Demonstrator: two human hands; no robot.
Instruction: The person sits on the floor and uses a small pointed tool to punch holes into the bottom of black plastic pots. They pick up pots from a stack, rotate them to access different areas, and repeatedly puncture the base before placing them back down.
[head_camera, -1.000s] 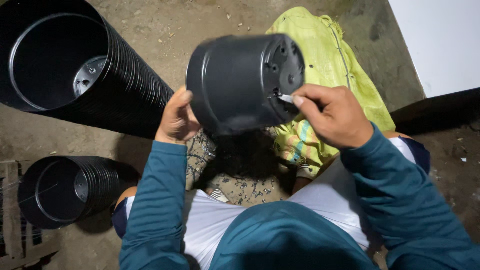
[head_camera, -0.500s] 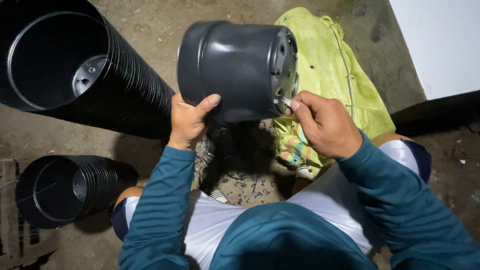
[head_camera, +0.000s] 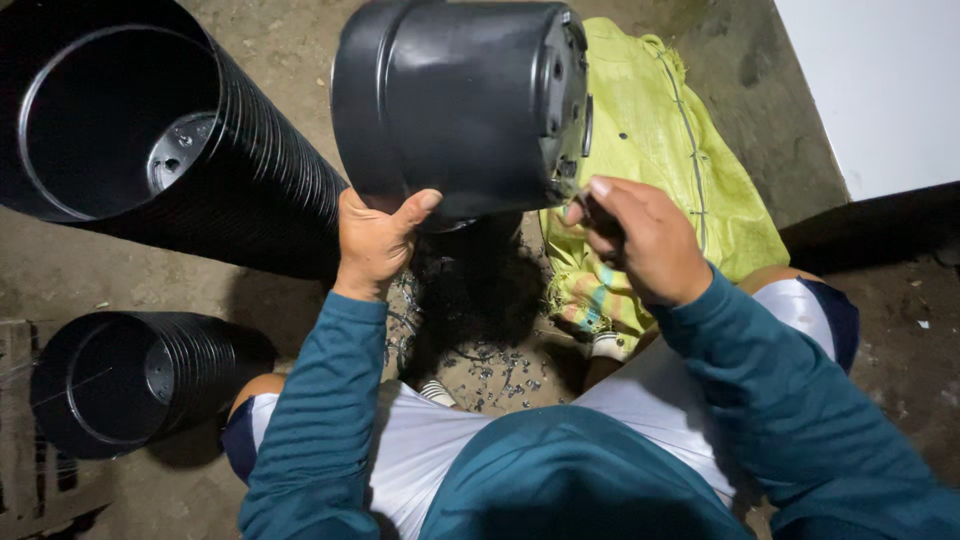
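Sitting over a rough, gritty concrete floor (head_camera: 300, 40), strewn between the knees with small black plastic trimmings (head_camera: 490, 375) — suggesting trimming already well underway. Gripping a smooth, matte black plastic pot (head_camera: 460, 105) on its side at the lower wall, left hand (head_camera: 375, 240) fingers wrapping it. Pinching a small tool, too hidden to identify, at the holed base with the right hand (head_camera: 640, 240). Lying left, two ribbed stacks of nested pots (head_camera: 260, 190); behind, a crumpled yellow-green woven sack (head_camera: 660, 140).
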